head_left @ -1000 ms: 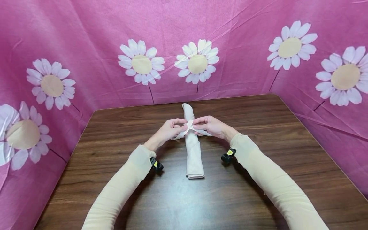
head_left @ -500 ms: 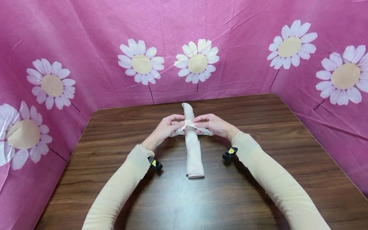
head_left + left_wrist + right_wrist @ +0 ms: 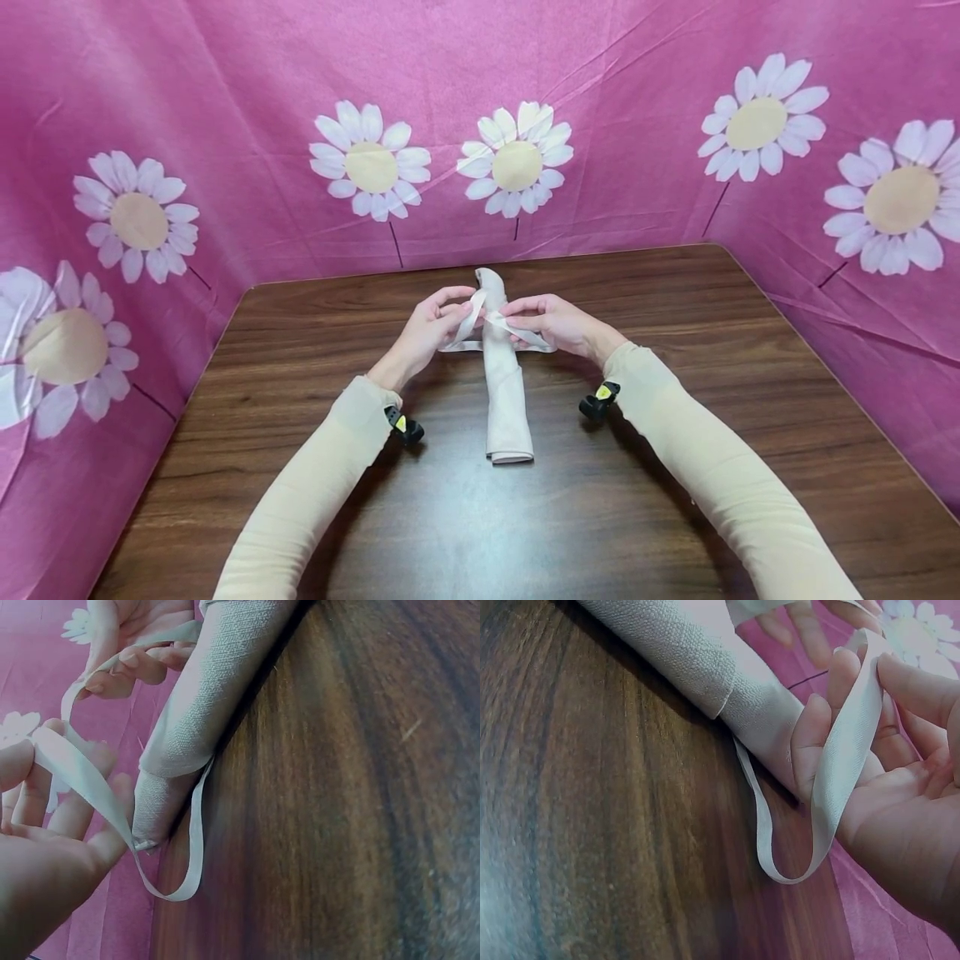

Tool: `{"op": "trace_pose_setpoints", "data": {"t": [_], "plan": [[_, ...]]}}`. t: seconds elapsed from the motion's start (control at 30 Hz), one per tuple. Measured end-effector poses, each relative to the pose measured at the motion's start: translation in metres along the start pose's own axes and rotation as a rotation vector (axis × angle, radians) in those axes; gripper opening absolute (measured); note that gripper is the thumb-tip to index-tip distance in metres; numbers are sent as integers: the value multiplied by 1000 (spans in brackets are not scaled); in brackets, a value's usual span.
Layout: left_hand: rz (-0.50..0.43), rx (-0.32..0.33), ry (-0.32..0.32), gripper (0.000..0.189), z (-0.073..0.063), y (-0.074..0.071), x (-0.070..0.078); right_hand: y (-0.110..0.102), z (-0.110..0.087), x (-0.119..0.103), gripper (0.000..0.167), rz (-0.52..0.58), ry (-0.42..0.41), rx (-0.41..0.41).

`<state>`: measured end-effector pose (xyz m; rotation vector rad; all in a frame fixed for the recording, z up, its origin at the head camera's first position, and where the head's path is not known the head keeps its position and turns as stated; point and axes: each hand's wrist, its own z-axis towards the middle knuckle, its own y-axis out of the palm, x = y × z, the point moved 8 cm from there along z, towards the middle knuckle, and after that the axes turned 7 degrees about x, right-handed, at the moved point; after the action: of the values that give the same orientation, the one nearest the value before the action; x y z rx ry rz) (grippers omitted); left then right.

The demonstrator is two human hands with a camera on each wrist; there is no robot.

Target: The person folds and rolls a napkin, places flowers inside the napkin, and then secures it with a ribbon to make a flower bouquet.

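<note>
A rolled off-white cloth lies lengthwise on the dark wooden table, its overlapping edge visible in both wrist views. Beneath it passes a narrow pale ribbon, which comes out on both sides and rises in loose loops. My left hand pinches one part of the ribbon between thumb and fingertips, just left of the roll. On the other side, my right hand pinches ribbon between thumb and index finger, its fingertips over the roll. Part of the ribbon between the hands is hidden by fingers.
The wooden table reaches close to a pink cloth backdrop printed with white daisies, which encloses the back and both sides. Black wrist-worn devices hang under both cuffs, near the tabletop.
My left hand has drawn up and leftward from the roll with its ribbon, and the strands between the hands have separated. My right hand has shifted slightly up; the cloth roll stays put.
</note>
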<state>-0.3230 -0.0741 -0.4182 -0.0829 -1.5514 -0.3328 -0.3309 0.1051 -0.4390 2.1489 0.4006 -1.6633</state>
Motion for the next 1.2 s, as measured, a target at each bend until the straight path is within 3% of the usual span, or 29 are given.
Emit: {"op": "trace_pose_setpoints", "data": {"t": [0.37, 0.63, 1.07, 1.2], "plan": [[-93, 18, 8, 27, 1, 3, 2, 7, 0, 3, 21, 0, -2, -51], [44, 33, 37, 37, 0, 2, 4, 6, -1, 4, 22, -6, 24, -30], [54, 41, 20, 35, 0, 2, 6, 5, 0, 3, 21, -14, -2, -48], [94, 46, 27, 34, -1, 2, 7, 5, -1, 1, 21, -47, -6, -38]]}}
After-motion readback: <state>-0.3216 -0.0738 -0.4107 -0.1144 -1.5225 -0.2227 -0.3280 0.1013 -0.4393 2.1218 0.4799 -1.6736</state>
